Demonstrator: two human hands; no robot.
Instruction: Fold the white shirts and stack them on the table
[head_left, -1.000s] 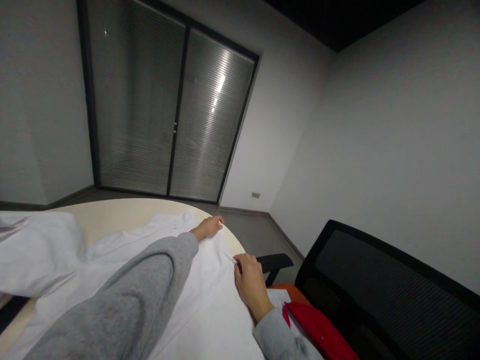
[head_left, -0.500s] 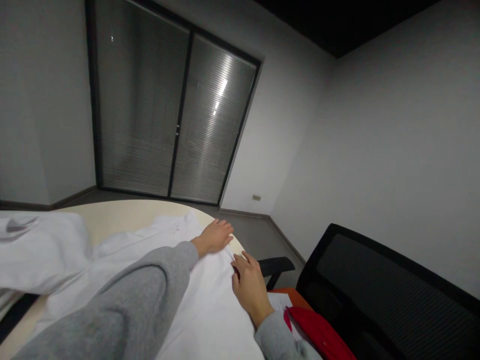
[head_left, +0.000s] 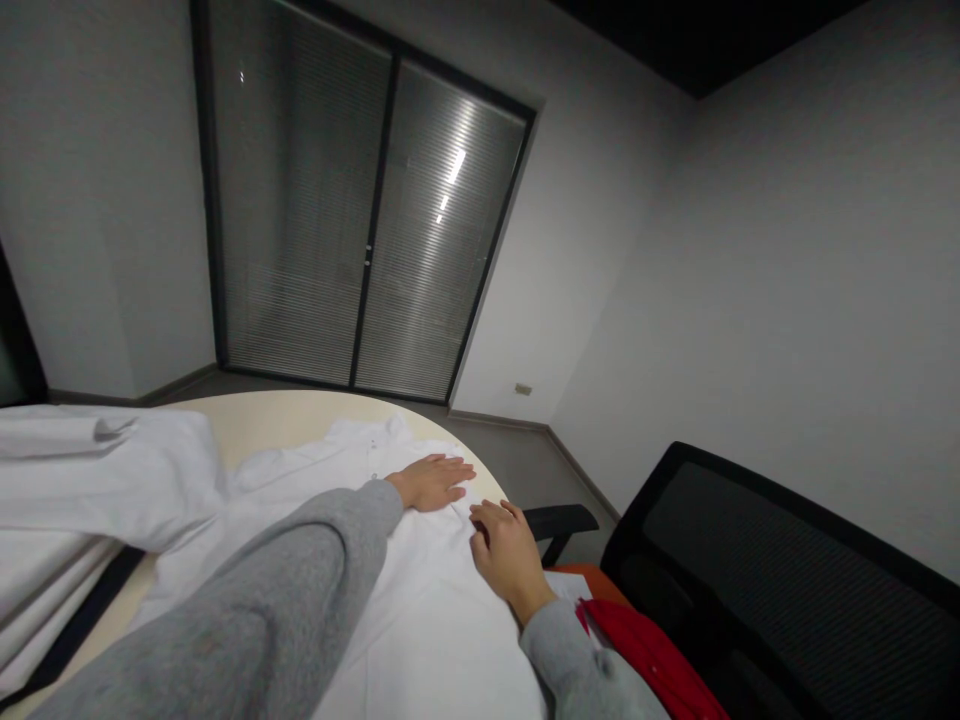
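A white buttoned garment (head_left: 420,600), perhaps a shirt, lies spread over the round table (head_left: 262,412). Palm down, my left hand (head_left: 433,482) rests flat on the cloth near the table's rim, with its fingers stretched out. Small buttons show just behind it. My right hand (head_left: 510,555) is at the right edge of the garment, close to the left one. Its fingers are loosely bent and apart, touching or hovering at the cloth edge; the fingertips are partly hidden.
On the left lies a bunched white cloth (head_left: 142,480) with a dark strip (head_left: 86,625) below it. A black mesh chair (head_left: 757,560) with an armrest (head_left: 562,520) stands at the right, with a red cloth (head_left: 652,655) near it. A blind-covered glass partition (head_left: 360,230) is behind.
My left hand has flattened, its fingers now extended over the cloth. The right hand stays at the garment's edge, its fingers slightly shifted. The view has turned a little to the left.
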